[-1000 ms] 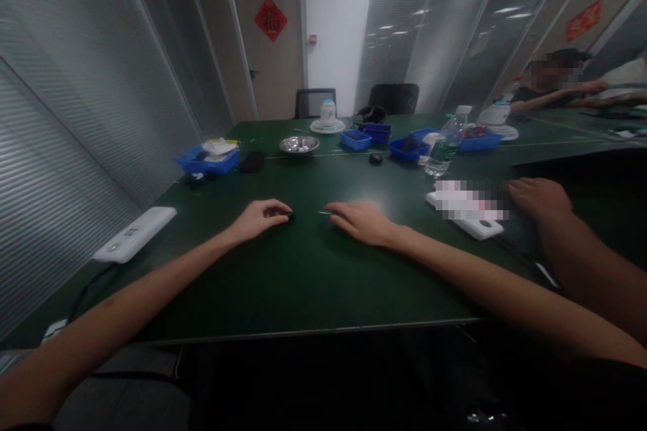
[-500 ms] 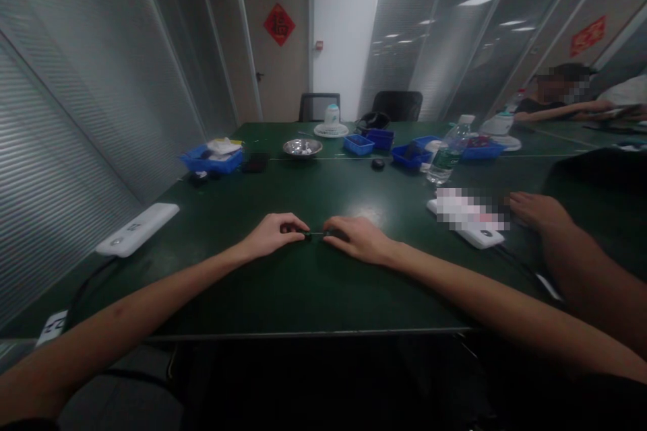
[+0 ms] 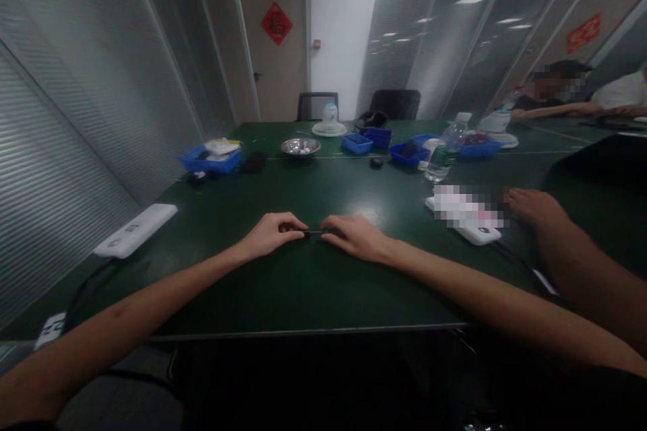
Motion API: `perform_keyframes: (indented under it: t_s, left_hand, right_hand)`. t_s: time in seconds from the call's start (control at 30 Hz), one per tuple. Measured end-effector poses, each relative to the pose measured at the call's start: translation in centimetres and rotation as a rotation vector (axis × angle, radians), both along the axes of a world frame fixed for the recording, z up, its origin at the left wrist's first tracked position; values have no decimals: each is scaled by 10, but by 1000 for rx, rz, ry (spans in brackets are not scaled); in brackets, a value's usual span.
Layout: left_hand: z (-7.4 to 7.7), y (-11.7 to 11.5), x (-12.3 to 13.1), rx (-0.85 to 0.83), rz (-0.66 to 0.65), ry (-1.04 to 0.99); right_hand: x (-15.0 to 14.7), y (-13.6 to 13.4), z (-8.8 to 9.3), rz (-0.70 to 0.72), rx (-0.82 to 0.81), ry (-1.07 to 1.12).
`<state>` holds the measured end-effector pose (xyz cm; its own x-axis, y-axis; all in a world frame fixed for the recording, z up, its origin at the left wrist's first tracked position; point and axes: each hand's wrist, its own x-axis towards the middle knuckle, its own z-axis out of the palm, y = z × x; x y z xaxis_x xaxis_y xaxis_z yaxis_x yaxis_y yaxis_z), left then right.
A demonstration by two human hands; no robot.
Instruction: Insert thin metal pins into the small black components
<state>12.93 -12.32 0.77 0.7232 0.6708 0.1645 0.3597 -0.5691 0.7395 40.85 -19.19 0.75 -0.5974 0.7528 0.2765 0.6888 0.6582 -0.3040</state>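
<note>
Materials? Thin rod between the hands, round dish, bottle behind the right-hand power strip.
Thin rod: possibly metal, judging by its pale, straight, slim line; too small to be sure.
Round dish: likely polished metal, stainless-looking; silvery with bright, mirror-like highlights.
Bottle: most likely clear, glossy plastic; see-through walls with shiny streaks, though looks alone don't rule out glass.

The surface [image 3: 253, 303] is dark green; the small held piece [image 3: 306, 234] looks black, the thin rod [image 3: 315, 232] pale grey. The trays [image 3: 358, 147] are blue, the bowl [image 3: 292, 153] silver, the mouse [image 3: 376, 162] black, the bottle [image 3: 441, 161] clear with a green label. Black lettering marks the red poster [image 3: 276, 24].
</note>
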Motion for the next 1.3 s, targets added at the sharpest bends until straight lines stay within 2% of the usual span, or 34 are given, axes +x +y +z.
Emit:
perform_keyframes:
  t_s: [0.37, 0.57, 0.7, 0.83, 0.97, 1.07, 1.17, 1.3]
  left_hand:
    - [3, -6, 3, 6, -47, 0]
    - [1, -4, 1, -30, 3, -10]
    - [-2, 2, -2, 125, -16, 27]
    - [-3, 11, 10, 285, -50, 15]
    - [-6, 24, 30, 318, -3, 23]
    - [-9, 30, 34, 308, 6, 34]
    - [-10, 34, 25, 284, 30, 40]
    - [-7, 47, -3, 213, 135, 64]
  right_hand:
    - [-7, 0, 0, -6, 5, -4]
    - [-7, 5, -3, -219, 7, 86]
    - [-7, 6, 1, -385, -37, 147]
    - [-5, 7, 5, -491, -75, 295]
    - [-4, 6, 7, -490, -72, 346]
    - [-4, 4, 7, -473, -83, 349]
    - [-4, 3, 8, -465, -98, 345]
    - [-4, 2, 10, -437, -123, 332]
